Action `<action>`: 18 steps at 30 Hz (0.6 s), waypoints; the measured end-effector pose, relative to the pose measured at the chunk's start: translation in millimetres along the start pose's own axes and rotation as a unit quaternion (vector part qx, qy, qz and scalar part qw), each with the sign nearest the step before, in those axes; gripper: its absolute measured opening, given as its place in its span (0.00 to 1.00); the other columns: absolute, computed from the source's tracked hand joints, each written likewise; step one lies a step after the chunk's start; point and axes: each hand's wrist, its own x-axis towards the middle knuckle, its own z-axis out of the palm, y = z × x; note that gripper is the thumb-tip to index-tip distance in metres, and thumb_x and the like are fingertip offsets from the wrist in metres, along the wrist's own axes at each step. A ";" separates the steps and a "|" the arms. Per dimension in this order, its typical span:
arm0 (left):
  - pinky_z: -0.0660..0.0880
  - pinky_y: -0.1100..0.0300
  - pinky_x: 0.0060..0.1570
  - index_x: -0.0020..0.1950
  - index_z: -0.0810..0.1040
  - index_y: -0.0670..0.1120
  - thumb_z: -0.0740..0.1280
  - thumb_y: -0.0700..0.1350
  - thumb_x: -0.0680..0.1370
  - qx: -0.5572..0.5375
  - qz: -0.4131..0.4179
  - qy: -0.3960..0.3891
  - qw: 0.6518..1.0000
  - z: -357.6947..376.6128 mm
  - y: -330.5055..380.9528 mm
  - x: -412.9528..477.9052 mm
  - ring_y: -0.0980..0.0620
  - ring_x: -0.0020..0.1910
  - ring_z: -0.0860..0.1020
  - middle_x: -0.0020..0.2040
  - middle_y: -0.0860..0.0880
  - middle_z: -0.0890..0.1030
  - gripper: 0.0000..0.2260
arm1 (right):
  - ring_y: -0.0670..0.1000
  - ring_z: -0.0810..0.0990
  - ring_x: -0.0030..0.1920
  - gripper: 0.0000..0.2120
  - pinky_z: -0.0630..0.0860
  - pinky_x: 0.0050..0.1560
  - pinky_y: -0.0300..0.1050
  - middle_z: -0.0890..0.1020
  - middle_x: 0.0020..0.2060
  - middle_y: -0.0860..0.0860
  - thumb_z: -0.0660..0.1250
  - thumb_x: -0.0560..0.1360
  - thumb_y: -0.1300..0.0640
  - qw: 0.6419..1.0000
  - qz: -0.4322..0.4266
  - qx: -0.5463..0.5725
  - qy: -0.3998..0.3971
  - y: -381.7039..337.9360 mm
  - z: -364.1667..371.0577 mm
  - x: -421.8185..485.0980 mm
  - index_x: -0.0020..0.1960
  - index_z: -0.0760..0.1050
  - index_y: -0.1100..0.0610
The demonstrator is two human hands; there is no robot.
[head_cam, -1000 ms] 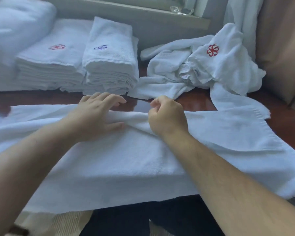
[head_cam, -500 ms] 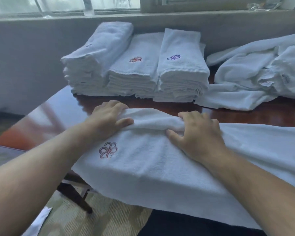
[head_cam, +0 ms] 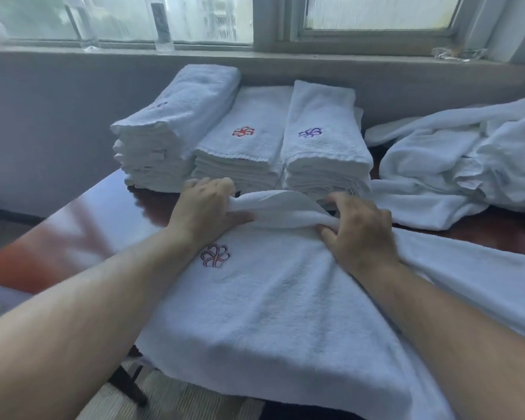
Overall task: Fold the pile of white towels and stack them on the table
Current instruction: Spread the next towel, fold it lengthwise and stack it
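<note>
Both hands have lifted the towel's (head_cam: 273, 304) far edge into a raised fold since half a second ago. Left hand (head_cam: 206, 207) and right hand (head_cam: 358, 231) each pinch that rolled edge, thumbs under, just in front of the three folded stacks (head_cam: 243, 147). Unfolded towels (head_cam: 455, 165) lie heaped right of the stacks on the table (head_cam: 82, 225).

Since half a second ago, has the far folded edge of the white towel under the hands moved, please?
Yes. The white towel's far edge has risen into a raised fold between both hands, nearer the stacks of folded white towels.
</note>
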 end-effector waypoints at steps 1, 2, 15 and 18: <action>0.67 0.48 0.54 0.45 0.69 0.48 0.74 0.62 0.72 -0.006 0.017 0.027 0.999 -5.2 0.5 -2.6 0.43 0.45 0.77 0.41 0.51 0.75 0.21 | 0.59 0.76 0.57 0.19 0.66 0.55 0.54 0.81 0.54 0.53 0.72 0.73 0.50 1.000 -0.005 -0.010 -0.004 -0.3 -1.0 0.5 0.63 0.76 0.52; 0.68 0.46 0.54 0.44 0.70 0.47 0.77 0.56 0.72 -0.011 0.034 0.053 0.998 -11.2 0.4 -4.5 0.42 0.43 0.78 0.40 0.49 0.77 0.19 | 0.59 0.76 0.57 0.17 0.65 0.54 0.53 0.80 0.54 0.53 0.71 0.74 0.50 0.999 -0.008 -0.030 -0.014 -0.8 -2.5 1.6 0.61 0.77 0.52; 0.67 0.51 0.59 0.40 0.67 0.52 0.65 0.56 0.69 -0.060 0.018 0.020 0.998 -35.4 -7.0 -89.0 0.47 0.41 0.79 0.45 0.55 0.84 0.10 | 0.55 0.71 0.52 0.11 0.56 0.49 0.50 0.72 0.45 0.48 0.68 0.70 0.53 0.995 -0.033 -0.084 -0.048 -24.9 -21.6 -29.2 0.50 0.69 0.50; 0.66 0.55 0.52 0.40 0.63 0.53 0.67 0.50 0.69 -0.095 0.022 0.071 0.993 -34.1 -3.1 -94.0 0.45 0.42 0.79 0.46 0.52 0.84 0.12 | 0.55 0.76 0.45 0.14 0.55 0.48 0.49 0.74 0.39 0.45 0.68 0.72 0.54 0.995 -0.043 -0.042 -0.079 -29.6 -27.4 -30.8 0.55 0.67 0.50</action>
